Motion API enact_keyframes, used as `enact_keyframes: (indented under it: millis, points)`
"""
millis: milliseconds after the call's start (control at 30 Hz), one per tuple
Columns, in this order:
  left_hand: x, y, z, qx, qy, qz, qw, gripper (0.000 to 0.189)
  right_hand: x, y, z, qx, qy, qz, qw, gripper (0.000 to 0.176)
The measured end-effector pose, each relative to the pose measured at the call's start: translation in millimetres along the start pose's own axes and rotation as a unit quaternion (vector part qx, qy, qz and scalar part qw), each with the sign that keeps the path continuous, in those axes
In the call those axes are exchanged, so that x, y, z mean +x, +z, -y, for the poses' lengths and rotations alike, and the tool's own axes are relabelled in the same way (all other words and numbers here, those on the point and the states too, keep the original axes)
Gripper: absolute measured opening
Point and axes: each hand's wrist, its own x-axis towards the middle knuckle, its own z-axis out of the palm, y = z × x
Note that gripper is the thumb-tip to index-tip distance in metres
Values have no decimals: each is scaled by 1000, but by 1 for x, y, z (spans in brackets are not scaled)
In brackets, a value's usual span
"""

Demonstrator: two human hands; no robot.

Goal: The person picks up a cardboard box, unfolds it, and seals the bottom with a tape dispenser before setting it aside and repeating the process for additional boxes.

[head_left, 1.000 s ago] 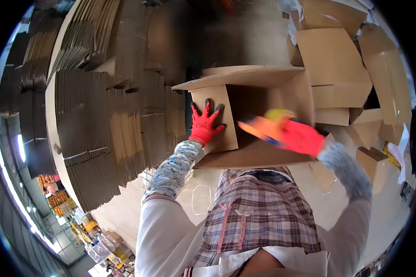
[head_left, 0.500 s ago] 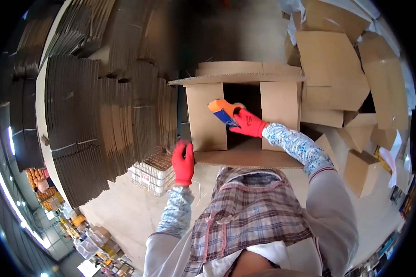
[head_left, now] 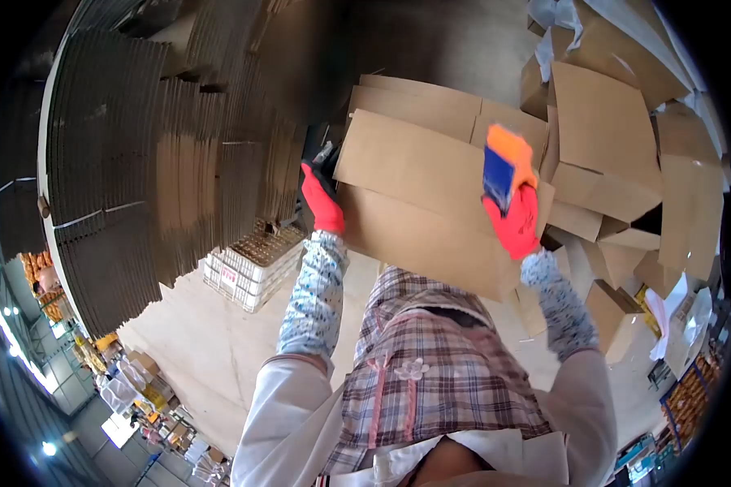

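While looking down from head height, finds at far left tall rows of flattened cardboard (head_left: 105,170), packed upright, then a white crate (head_left: 256,272) on the pale floor (head_left: 207,349). Holds the red-gloved left hand (head_left: 323,195) at the left edge of a cardboard box (head_left: 422,211), fingers extended and pointing away, not closed around anything; perhaps touches the cardboard, though dark fingertips blur into shadow. Has the box in the middle, just beyond the plaid apron (head_left: 447,373), broad brown panels facing up. Grips an orange-and-blue tape dispenser (head_left: 508,166) in the red-gloved right hand (head_left: 516,223), fingers closed, over the box's right part. Finds more brown cartons (head_left: 605,134) piled at far right.
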Motion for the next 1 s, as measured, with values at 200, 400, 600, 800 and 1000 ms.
enact_keyframes:
  millis: [200, 400, 600, 800, 1000]
  points:
    - [2, 32, -28, 348, 64, 102, 930, 42, 39, -3, 27, 117, 100, 82, 985, 40]
    - [30, -38, 56, 574, 265, 234, 739, 46, 65, 55, 67, 184, -190, 237, 935, 44]
    - [7, 18, -100, 183, 25, 344, 921, 77, 56, 64, 48, 156, -329, 290, 885, 46]
    - [8, 13, -156, 288, 64, 596, 746, 57, 46, 63, 41, 77, -405, 268, 871, 43]
    - [7, -17, -126, 126, -87, 151, 977, 28, 72, 3, 52, 256, -260, 444, 818, 47]
